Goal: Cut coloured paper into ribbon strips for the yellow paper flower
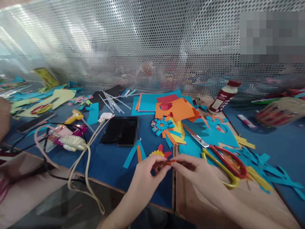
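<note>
Small orange paper piece [171, 162] is between my hands, above the joint of blue tabletop [163, 192] and brown board [190, 203]. Left hand [148, 171] pinches one end, right hand [199, 170] the other; probably two-sided to steady something tiny. Scissors [207, 146] lie beside my right, likely for easy reach.

On a dark red bottle [223, 97], small white capitals are apparently spelling "GRETA", though blur is leaving the letters uncertain. Larger white lettering is running along its side, illegible. Markings on a white-and-pink tube [247, 121] and a yellow box [46, 77] are also defying reading.
</note>
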Demonstrator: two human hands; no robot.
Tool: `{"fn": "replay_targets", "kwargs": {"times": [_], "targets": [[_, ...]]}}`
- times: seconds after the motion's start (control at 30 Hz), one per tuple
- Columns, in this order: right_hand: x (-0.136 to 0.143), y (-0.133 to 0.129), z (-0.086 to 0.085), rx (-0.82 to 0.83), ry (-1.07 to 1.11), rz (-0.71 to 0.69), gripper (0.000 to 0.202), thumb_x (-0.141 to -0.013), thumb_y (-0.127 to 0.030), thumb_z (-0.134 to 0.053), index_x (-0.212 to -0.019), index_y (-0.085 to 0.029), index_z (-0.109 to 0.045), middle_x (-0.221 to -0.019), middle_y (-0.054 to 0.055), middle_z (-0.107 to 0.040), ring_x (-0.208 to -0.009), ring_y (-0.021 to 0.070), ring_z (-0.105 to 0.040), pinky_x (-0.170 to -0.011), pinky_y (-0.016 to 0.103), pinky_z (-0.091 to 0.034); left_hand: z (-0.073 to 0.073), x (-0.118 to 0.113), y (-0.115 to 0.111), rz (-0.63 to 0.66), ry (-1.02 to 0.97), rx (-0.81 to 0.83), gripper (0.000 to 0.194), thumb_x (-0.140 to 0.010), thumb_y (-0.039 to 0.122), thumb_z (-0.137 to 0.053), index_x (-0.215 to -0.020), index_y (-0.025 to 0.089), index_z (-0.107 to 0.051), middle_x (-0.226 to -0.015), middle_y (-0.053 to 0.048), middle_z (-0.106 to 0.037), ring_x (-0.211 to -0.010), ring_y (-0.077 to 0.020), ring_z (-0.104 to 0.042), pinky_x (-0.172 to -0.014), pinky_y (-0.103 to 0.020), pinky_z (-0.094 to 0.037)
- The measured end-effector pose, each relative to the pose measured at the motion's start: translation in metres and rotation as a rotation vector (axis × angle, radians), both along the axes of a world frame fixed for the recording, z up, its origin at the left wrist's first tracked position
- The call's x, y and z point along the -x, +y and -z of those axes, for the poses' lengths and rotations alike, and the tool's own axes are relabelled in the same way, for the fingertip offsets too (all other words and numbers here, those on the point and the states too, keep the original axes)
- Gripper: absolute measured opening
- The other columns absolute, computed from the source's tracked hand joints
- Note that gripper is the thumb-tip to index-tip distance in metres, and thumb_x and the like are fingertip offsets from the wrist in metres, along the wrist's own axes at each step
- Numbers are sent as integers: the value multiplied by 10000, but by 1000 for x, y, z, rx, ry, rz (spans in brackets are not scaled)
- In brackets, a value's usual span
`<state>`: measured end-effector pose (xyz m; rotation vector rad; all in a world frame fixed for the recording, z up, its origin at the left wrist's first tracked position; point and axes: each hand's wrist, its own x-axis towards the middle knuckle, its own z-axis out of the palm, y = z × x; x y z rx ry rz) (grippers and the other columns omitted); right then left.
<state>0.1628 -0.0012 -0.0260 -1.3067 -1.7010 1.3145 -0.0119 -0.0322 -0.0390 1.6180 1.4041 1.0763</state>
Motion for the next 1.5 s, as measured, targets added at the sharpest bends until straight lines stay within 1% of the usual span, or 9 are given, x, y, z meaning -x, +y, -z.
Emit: {"fn": "replay_targets", "kwargs": {"times": [0.13,0.2,0.37,0.83,1.03,1.2,1.33,1.4,1.5], "targets": [[1,-2,-4,21,38,32,194,-785,-394,-630,-834,-223,-707,-860,24,-723,-833,191,-661,-743,300,-541,-1,0,0,-1,-122,53,203,-822,267,-629,-1011,194,-621,-986,-38,-686,-807,-136,-653,-706,-261,-542],[1,-3,-6,39,54,47,194,-773,-398,-642,-829,-223,-705,-845,20,-723,-808,183,-661,-725,286,-542,-1,0,0,0,-155,60,193,-824,272,-628,-1000,193,-623,-981,-37,-688,-811,-135,-655,-708,-257,-542],[1,-4,-4,28,71,53,216,-773,-418,-656,-855,-222,-695,-856,21,-718,-797,178,-656,-730,294,-537,-1,0,-1,-19,-158,22,110,-826,281,-631,-869,183,-654,-851,-22,-691,-772,-133,-649,-716,-254,-531],[-1,-5,2,-23,57,44,248,-772,-443,-658,-856,-210,-659,-835,31,-698,-791,181,-646,-730,332,-540,-4,-2,-2,-11,-143,-11,90,-827,253,-615,-869,184,-655,-859,-28,-706,-794,-142,-667,-739,-272,-549],[-3,1,-3,-30,-23,-98,253,-813,-433,-607,-913,-205,-650,-834,29,-681,-744,162,-628,-684,315,-525,-4,2,-4,12,-81,-3,81,-826,228,-614,-877,188,-662,-871,-18,-715,-791,-136,-670,-745,-266,-550],[-7,5,0,-27,-55,-182,241,-843,-420,-573,-923,-208,-654,-826,25,-676,-750,161,-622,-676,313,-518,-4,3,-4,15,-54,-10,101,-823,226,-621,-912,187,-650,-899,-23,-719,-821,-141,-680,-768,-272,-551],[-7,4,6,-41,-80,-189,201,-846,-384,-569,-891,-205,-650,-826,23,-674,-724,154,-604,-639,299,-507,-2,1,-4,34,-7,-24,161,-830,222,-609,-988,197,-631,-944,-29,-721,-865,-157,-682,-792,-290,-542],[-6,4,8,-32,-79,-177,188,-842,-371,-566,-880,-205,-645,-822,21,-670,-716,152,-598,-633,296,-502,-2,3,-4,49,28,-25,207,-837,216,-597,-1043,203,-612,-934,-28,-724,-852,-160,-682,-762,-289,-540],[-5,4,12,-15,-61,-150,176,-832,-361,-557,-832,-200,-628,-780,14,-646,-699,149,-587,-624,290,-495,-5,10,-5,77,155,-77,260,-850,254,-591,-1109,225,-589,-1001,-28,-708,-901,-169,-657,-792,-309,-519]]}}
